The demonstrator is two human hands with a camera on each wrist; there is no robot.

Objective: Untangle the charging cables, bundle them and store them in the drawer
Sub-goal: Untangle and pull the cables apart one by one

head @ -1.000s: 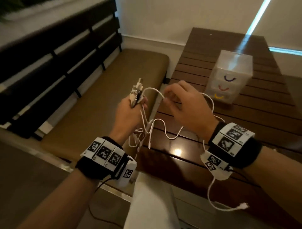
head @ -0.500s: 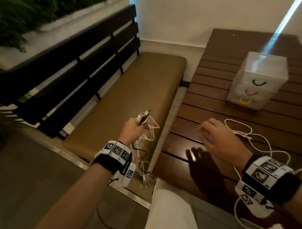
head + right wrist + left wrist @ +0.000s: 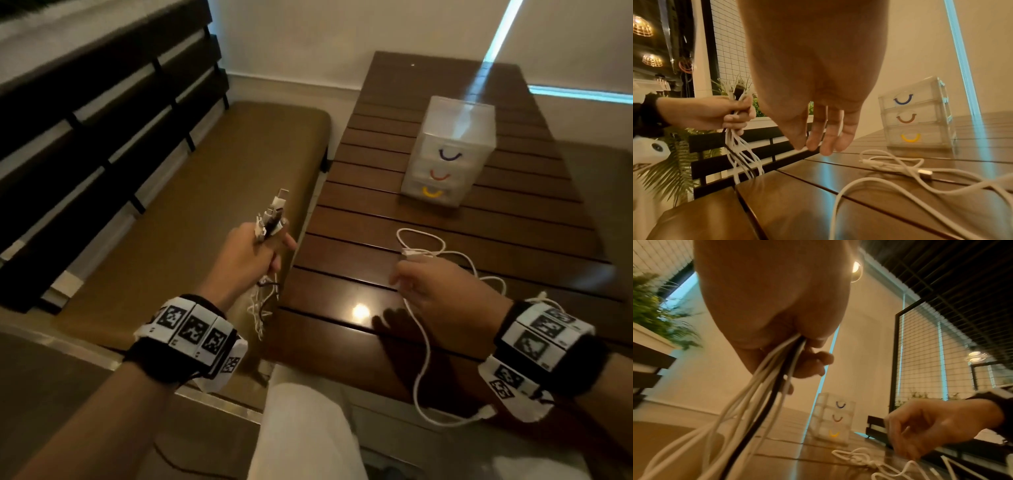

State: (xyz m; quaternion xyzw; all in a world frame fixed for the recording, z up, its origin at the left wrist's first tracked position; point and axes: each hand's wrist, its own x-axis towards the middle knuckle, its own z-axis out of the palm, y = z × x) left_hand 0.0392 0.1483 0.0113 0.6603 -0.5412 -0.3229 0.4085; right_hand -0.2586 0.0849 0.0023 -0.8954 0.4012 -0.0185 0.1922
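Observation:
My left hand [image 3: 246, 253] is raised over the gap between bench and table. It grips a bundle of white and black charging cables [image 3: 274, 216], plugs sticking up and the cords [image 3: 764, 386] dangling below the fist. One loose white cable [image 3: 859, 179] lies in loops on the wooden table [image 3: 342, 298], and one end hangs over the near edge. My right hand [image 3: 442, 287] hovers just above that cable with straight, relaxed fingers [image 3: 824, 141] and holds nothing. The clear three-drawer unit [image 3: 448, 154] stands further back on the table with all drawers closed.
A brown cushioned bench [image 3: 222, 188] with a dark slatted backrest [image 3: 85, 120] runs along the left of the table. My white-trousered knee [image 3: 301, 428] is at the table's near edge. A wire-mesh screen [image 3: 920, 353] stands to the right.
My right hand pulled one white cable away from the bundle, carried it right and down to the table, and let it go. The left hand still holds the rest.

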